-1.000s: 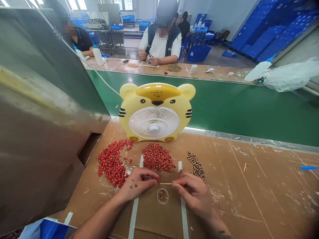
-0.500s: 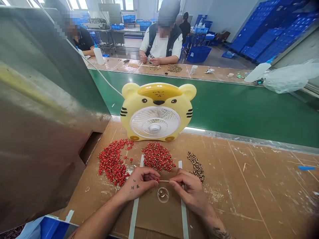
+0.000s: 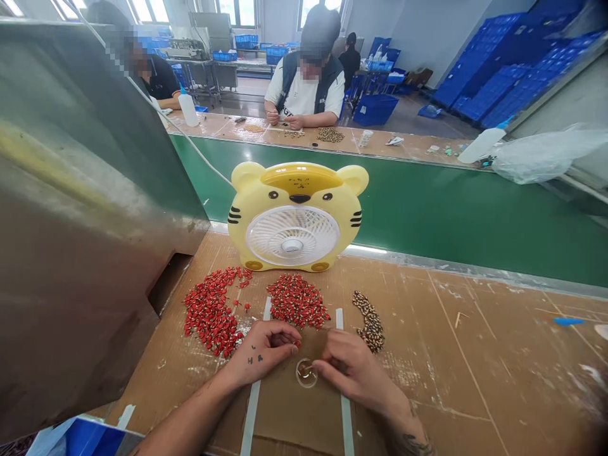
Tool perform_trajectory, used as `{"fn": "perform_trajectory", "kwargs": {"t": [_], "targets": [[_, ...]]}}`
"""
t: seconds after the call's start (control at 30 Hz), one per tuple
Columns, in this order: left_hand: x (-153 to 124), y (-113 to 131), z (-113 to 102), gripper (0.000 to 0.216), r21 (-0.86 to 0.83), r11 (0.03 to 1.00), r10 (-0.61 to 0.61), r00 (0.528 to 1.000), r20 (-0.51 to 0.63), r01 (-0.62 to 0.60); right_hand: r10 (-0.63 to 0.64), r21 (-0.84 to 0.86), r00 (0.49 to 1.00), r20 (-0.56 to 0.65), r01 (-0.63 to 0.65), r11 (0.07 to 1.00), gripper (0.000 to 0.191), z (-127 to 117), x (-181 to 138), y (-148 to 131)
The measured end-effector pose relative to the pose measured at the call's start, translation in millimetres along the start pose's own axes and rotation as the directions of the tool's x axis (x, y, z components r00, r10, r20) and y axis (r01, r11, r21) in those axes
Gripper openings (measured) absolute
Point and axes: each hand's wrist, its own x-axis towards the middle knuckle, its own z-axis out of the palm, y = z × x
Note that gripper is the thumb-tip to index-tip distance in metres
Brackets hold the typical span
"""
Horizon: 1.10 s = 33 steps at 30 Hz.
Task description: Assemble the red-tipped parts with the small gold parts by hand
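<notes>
We are pinching a small red piece [image 3: 297, 344] between the left hand's [image 3: 266, 351] thumb and fingers, while our right hand [image 3: 355, 367] is narrowly gripping a thin stick [image 3: 308, 363], its tip reaching over the clear dish [image 3: 306, 386]. The dish is sitting between two pale tape strips [image 3: 346, 415]. Ahead, the middle red pile [image 3: 298, 301] and the fan [image 3: 293, 183] are bounding our reach; leftward, the metal panel [image 3: 90, 209] is standing beyond the left red pile [image 3: 211, 313]. Past the dark-and-gold pile [image 3: 373, 326], the tabletop [image 3: 456, 373] is stretching broadly rightward.
</notes>
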Motion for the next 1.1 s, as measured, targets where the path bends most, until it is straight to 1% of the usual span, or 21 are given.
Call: {"fn": "perform_trajectory", "kwargs": {"t": [0.03,0.07,0.1,0.17,0.2,0.23,0.33,0.4,0.5,0.63,0.83,1.1], "targets": [[0.2,0.2,-0.3,0.015,-0.003,1.000,-0.005,1.000,-0.001,0.005,0.027,-0.017,0.999,-0.026,-0.027,0.999,0.032,-3.2,0.3,2.1],[0.4,0.3,-0.8,0.015,-0.007,1.000,-0.009,1.000,-0.001,0.009,0.069,-0.035,0.994,-0.087,-0.072,0.997,0.033,-7.6,0.3,5.3],[0.8,0.3,-1.2,0.015,-0.011,1.000,-0.010,1.000,0.000,0.010,0.120,-0.057,0.978,-0.171,-0.132,0.990,0.033,-12.9,0.0,9.9],[1.8,0.1,-1.9,0.015,-0.019,1.000,-0.006,1.000,0.006,0.006,0.210,-0.111,0.914,-0.348,-0.263,0.958,0.029,-25.0,-1.4,22.1],[2.2,0.0,-2.2,0.015,-0.022,1.000,-0.001,1.000,0.008,0.001,0.231,-0.147,0.884,-0.407,-0.312,0.938,0.024,-30.7,-2.4,29.1],[2.6,0.0,-2.3,0.015,-0.022,1.000,0.005,1.000,0.010,-0.004,0.237,-0.190,0.872,-0.429,-0.344,0.920,0.019,-35.4,-3.2,36.3],[2.7,1.0,-2.4,0.016,-0.022,1.000,0.011,1.000,0.017,-0.011,0.238,-0.310,0.885,-0.401,-0.376,0.873,0.019,-40.4,-4.0,55.6],[2.1,2.3,-2.3,0.017,-0.027,0.999,0.017,1.000,0.025,-0.017,0.244,-0.338,0.886,-0.393,-0.386,0.858,0.020,-37.3,-2.5,64.3],[0.9,3.8,-2.0,0.018,-0.046,0.998,0.032,0.999,0.035,-0.030,0.248,-0.354,0.887,-0.390,-0.393,0.849,0.020,-31.1,0.8,69.9],[0.6,3.7,-0.9,0.017,-0.084,0.996,0.038,0.998,0.040,-0.034,0.258,-0.373,0.890,-0.377,-0.400,0.837,0.020,-29.4,2.7,67.6],[2.7,-1.1,0.0,0.019,-0.130,0.991,0.043,0.999,0.028,-0.039,0.277,-0.380,0.896,-0.348,-0.405,0.832,0.016,-30.0,4.6,62.5],[4.6,-4.7,-1.4,0.018,-0.135,0.990,0.042,0.999,0.033,-0.037,0.350,-0.357,0.872,-0.342,-0.465,0.810,0.019,-30.4,8.8,60.3]]}}
